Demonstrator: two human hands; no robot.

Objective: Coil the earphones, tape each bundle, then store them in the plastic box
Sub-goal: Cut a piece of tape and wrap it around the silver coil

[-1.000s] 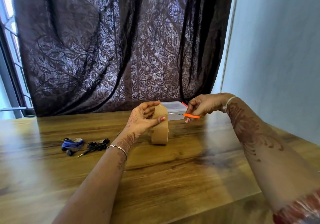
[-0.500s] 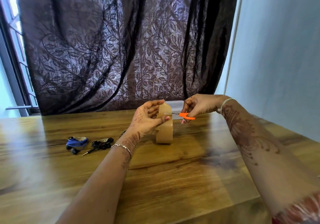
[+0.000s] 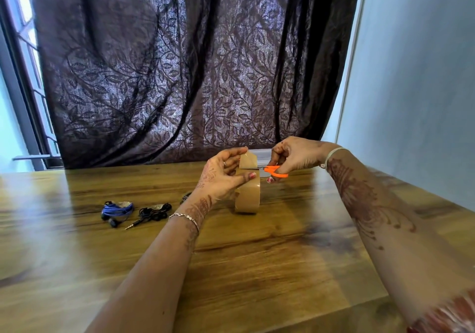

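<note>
A brown tape roll (image 3: 248, 197) stands on edge on the wooden table (image 3: 257, 255). My left hand (image 3: 222, 177) grips the roll and pinches a pulled-up strip of tape (image 3: 248, 161) above it. To the right, my right hand (image 3: 293, 156) holds orange-handled scissors (image 3: 276, 172) with the blades at the strip's base. A blue earphone bundle (image 3: 117, 210) and a black earphone bundle (image 3: 153, 213) lie on the table to the left. The clear plastic box (image 3: 262, 156) sits behind my hands, mostly hidden.
A dark leaf-patterned curtain (image 3: 192, 75) hangs behind the table's far edge. A pale wall (image 3: 416, 88) runs along the right side, and a window frame (image 3: 23, 88) is at the far left. A small dark item (image 3: 185, 197) peeks out behind my left wrist.
My right hand has brought the scissors leftward up to the tape. My left hand has lifted the free strip higher off the roll.
</note>
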